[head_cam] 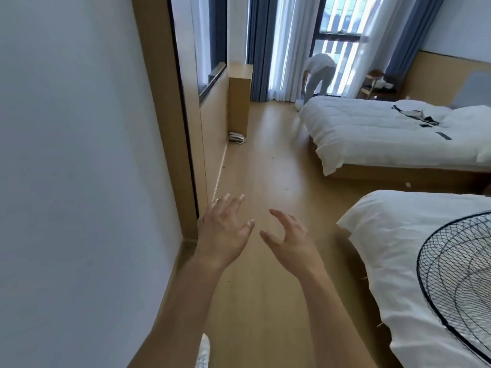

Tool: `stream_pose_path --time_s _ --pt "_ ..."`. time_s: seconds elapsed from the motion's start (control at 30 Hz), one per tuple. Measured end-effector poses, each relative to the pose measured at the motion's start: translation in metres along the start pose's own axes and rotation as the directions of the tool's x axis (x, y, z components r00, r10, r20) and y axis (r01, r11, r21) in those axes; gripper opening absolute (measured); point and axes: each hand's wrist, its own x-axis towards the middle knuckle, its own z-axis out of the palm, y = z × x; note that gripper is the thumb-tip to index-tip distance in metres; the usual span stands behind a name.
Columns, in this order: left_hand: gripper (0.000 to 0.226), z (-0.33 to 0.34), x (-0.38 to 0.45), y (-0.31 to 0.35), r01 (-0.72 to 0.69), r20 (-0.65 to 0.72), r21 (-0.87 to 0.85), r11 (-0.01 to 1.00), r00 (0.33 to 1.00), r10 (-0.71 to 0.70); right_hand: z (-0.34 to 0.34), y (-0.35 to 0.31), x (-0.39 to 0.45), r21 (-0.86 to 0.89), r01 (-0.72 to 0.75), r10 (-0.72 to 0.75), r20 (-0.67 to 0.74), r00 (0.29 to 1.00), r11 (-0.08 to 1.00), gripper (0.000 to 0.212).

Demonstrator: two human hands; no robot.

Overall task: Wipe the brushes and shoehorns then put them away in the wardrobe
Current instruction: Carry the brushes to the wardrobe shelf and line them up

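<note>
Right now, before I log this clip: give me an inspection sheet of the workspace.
Surface: wooden floor, bare ahead of the hands.
Job's things: nothing seen; no brushes, shoehorns or wardrobe in view.
Clutter: telephone on the floor by a wooden cabinet; dark items on the far bed.
Grippers: left hand and right hand both open, holding nothing.
Cables: nothing seen.
Surroundings: white wall left, near bed, fan grille, curtains, another person bending at the window.
</note>
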Motion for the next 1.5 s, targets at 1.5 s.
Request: stream_pose_path --time_s 1.5 --pt "0.064 0.286 0.749 0.250 -0.487 0.202 -0.013 0.874 0.854 0.479 -0.211 0.252 0.695 0.045 -0.351 0.347 -0.311 0.885 0.935 0.057"
